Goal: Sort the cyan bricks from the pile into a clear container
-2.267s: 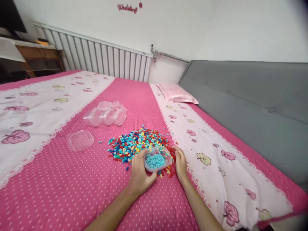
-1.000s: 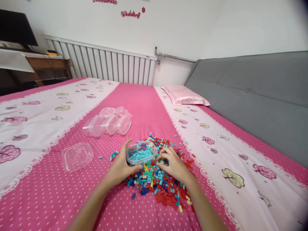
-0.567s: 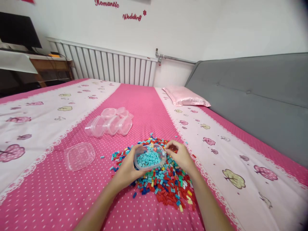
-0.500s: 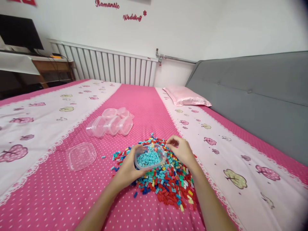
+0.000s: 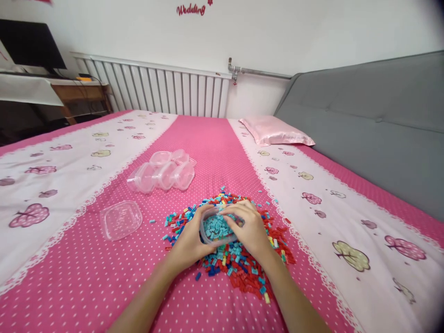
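Observation:
My left hand [image 5: 189, 243] is wrapped round the left side of a clear plastic container [image 5: 222, 242], tilted toward me above the pile. Inside it lie many small turquoise toy bricks [image 5: 215, 227]. My right hand [image 5: 250, 229] reaches over the container's right side, thumb and fingertips close together above the opening; anything between them is too small to make out. Beneath and around both hands spreads a heap of mixed toy bricks [image 5: 244, 275], mostly red, turquoise, blue and yellow. The hands and container hide part of that heap.
On the pink dotted bedspread [image 5: 204, 138], a clear lid [image 5: 121, 220] lies flat to the left. Several stacked clear containers [image 5: 163, 173] sit behind it. A pink pillow [image 5: 275, 131] rests by the grey headboard [image 5: 374, 106]. A few loose bricks are scattered round the heap.
My right hand has moved left from beside the container to over its opening. My left hand still holds the container. The whole view has shifted slightly.

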Tool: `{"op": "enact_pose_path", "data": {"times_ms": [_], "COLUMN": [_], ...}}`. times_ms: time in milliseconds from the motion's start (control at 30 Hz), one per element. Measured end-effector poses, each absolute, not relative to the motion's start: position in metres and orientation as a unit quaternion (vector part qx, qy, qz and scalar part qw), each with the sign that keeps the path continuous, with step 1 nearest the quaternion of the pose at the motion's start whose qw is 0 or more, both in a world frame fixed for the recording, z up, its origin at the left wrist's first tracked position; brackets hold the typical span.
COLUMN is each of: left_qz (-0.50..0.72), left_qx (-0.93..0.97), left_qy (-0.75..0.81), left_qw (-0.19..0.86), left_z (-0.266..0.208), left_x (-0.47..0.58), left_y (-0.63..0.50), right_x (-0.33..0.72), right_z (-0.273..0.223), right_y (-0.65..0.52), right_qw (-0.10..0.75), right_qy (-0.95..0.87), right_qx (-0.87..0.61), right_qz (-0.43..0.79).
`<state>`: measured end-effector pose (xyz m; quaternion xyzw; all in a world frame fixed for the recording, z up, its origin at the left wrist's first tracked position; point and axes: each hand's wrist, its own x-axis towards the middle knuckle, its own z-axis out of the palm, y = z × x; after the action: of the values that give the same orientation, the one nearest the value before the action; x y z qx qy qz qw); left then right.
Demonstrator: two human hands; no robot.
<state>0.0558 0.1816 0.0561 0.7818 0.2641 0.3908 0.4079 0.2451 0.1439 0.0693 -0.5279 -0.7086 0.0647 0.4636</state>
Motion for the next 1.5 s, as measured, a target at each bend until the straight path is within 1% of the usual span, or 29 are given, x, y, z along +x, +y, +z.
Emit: {"op": "enact_pose_path", "data": {"times_ms": [333,533,733,867,967,1100,1167,1233,1367,1500], "left_qz": [0.378,0.366,0.354,0.354,0.35,0.342,0.343,0.345,0.326,0.279], "left_qx": [0.804,0.811,0.815,0.817,0.81,0.795,0.789,0.782,0.766,0.751], "left_qy": [0.273,0.274,0.26,0.264,0.263,0.26,0.262,0.268,0.283,0.269], "left_qw": [0.368,0.366,0.378,0.372,0.391,0.428,0.437,0.445,0.476,0.535], "left_z": [0.052,0.056,0.055,0.054,0.054,0.054,0.054,0.057,0.068,0.078], "left_x": [0.054,0.055,0.056,0.056,0.053,0.048,0.045,0.039,0.013,-0.017], "left_y": [0.178,0.176,0.174,0.174,0.176,0.179,0.182,0.187,0.203,0.217], "right_x": [0.238,0.235,0.234,0.236,0.247,0.277,0.296,0.313,0.331,0.328], "right_z": [0.069,0.077,0.084,0.085,0.09,0.091,0.084,0.071,0.046,0.044], "right_y": [0.141,0.137,0.132,0.132,0.131,0.13,0.133,0.139,0.151,0.154], "right_qw": [0.392,0.357,0.332,0.32,0.363,0.481,0.527,0.553,0.543,0.509], "right_qy": [-0.736,-0.74,-0.751,-0.774,-0.753,-0.641,-0.58,-0.538,-0.51,-0.548], "right_qx": [-0.552,-0.57,-0.57,-0.546,-0.549,-0.597,-0.616,-0.626,-0.645,-0.638], "right_qz": [0.018,0.019,-0.016,0.01,0.03,0.044,0.078,0.113,0.17,0.185]}}
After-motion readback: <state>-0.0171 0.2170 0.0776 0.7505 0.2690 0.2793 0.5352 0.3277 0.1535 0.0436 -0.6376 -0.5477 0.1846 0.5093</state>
